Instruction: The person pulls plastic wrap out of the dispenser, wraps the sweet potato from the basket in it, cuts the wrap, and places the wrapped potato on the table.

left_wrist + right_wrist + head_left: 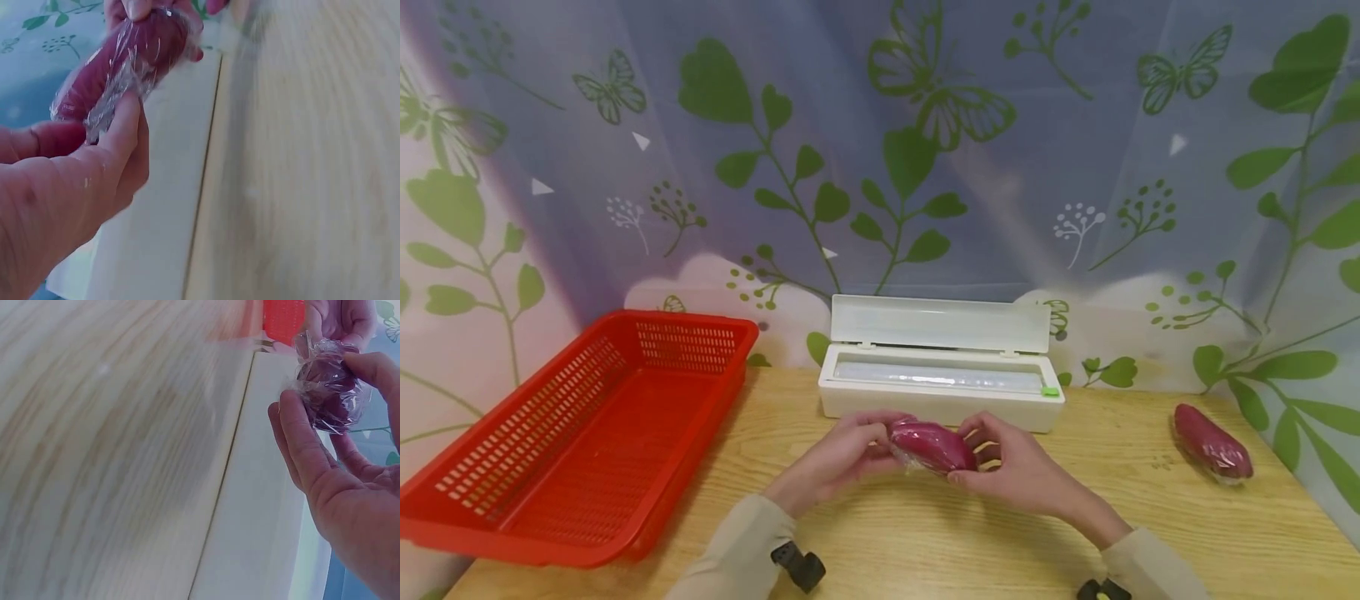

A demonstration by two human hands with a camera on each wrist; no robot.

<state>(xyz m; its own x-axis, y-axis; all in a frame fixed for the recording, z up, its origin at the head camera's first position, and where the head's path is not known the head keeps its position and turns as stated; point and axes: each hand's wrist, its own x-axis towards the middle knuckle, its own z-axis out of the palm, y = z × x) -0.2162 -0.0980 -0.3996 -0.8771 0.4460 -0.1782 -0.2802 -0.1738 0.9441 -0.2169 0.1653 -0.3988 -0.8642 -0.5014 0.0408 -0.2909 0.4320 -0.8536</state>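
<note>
A purple-red sweet potato [934,446] wrapped in clear cling film is held up between both hands, in front of the white film box. My left hand [850,454] grips its left end, thumb and fingers about it. At the other end my right hand [1018,467] holds it between thumb and curled fingers. The left wrist view shows the film bunched and wrinkled along the sweet potato [150,47], close to the left fingertips. Loose crinkled film also shows around the sweet potato [331,387] in the right wrist view.
The white cling film box [940,406] stands against the patterned curtain [985,225], lid raised, a film roll [940,377] inside and a green slider [1050,391] at its right. A red plastic basket [625,450] stands left. Another film-wrapped sweet potato [1212,443] lies at the right on the wooden table [925,542].
</note>
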